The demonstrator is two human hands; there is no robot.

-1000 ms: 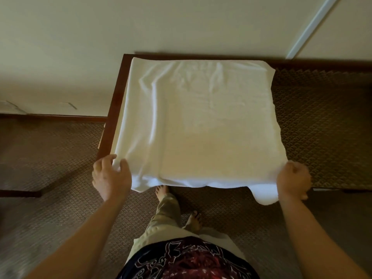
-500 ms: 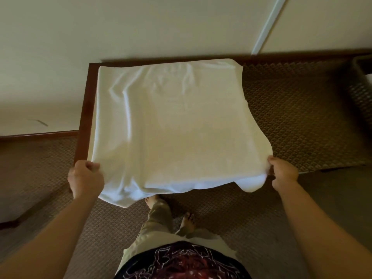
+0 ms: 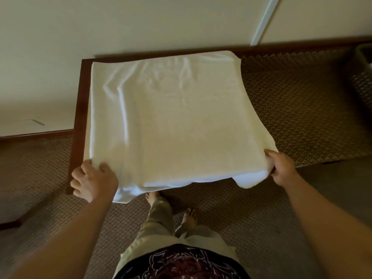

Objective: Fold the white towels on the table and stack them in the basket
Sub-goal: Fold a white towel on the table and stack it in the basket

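Observation:
A white towel lies spread and doubled over the left end of the table, its near edge hanging over the front. My left hand grips the near left corner of the towel. My right hand grips the near right corner, fingers closed on the cloth. A woven basket shows partly at the far right edge of the view, on the table top.
The table has a dark wooden rim and a patterned brown top, and stands against a pale wall. Below are patterned carpet and my bare feet near the table's front edge.
The view has shifted a little. My left hand has changed its hold on the near left corner, with fingers now over the towel's edge. The right hand keeps its corner.

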